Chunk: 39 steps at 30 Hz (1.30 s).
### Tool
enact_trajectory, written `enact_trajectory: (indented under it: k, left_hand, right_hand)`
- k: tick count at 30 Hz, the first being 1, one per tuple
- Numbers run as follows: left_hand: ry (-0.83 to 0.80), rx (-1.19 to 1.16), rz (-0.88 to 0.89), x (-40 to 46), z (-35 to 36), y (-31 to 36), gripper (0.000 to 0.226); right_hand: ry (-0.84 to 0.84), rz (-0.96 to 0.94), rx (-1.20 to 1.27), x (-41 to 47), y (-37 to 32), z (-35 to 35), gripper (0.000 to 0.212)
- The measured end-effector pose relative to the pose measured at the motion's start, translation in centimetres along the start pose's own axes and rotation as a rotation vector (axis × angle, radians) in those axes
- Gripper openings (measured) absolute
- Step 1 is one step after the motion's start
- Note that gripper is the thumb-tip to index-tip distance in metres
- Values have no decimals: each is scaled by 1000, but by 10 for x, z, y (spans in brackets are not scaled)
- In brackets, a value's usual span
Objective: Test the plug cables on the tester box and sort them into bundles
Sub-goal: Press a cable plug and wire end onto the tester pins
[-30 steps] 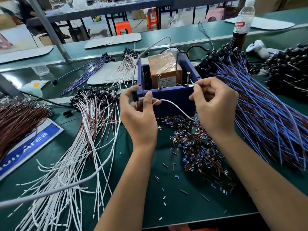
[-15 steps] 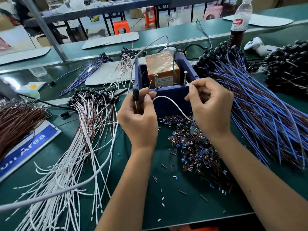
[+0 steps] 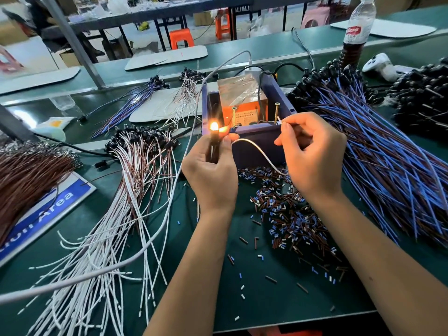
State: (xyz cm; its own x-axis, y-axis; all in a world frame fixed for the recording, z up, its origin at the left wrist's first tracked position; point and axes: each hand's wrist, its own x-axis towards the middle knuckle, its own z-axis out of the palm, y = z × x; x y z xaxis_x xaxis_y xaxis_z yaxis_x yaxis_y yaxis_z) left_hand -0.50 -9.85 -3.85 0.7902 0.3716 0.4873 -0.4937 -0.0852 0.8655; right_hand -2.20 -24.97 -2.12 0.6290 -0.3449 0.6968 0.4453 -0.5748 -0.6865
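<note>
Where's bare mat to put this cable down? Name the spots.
Barest: the green mat near the front edge, between the forearms, with only stray sleeve bits. Crowded: the white cable bundle on the left, the sleeve offcut pile under the right hand, the blue cable bundle on the right.

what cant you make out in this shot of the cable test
Head view:
- Label print on the orange unit in the tester box: too small and washed by the lit plug.
- Brown lead's contact with the left screw: hidden by glare.
- Blue sign: text cut off by brown wires.
- Bottle: cap cropped by top edge.
</note>
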Motion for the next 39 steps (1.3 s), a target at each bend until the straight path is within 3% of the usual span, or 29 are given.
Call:
enact_trajectory:
  k: [9, 17, 26, 31, 35, 39]
  left_hand:
    - [-12, -21, -48, -1, -2, 1, 14]
    - [-6, -102, 135, -15, 13, 24, 16]
    - [-377, -265, 72, -44, 127, 59, 14]
    - [-512, -245, -141, -79, 201, 77, 19]
    - [-686, -9, -129, -104, 251, 92, 47]
    - [-911, 244, -117, -120, 291, 104, 67]
  right_hand:
    - [-3, 4, 7, 0, 4, 0, 11]
    - [57, 24, -18, 7, 9, -23, 11]
    - [296, 196, -95, 38, 64, -144, 11]
    - [507, 386, -212, 41, 94, -241, 15]
    - [752, 505, -343, 39, 128, -340, 14]
    - [865, 571, -553, 35, 151, -413, 37]
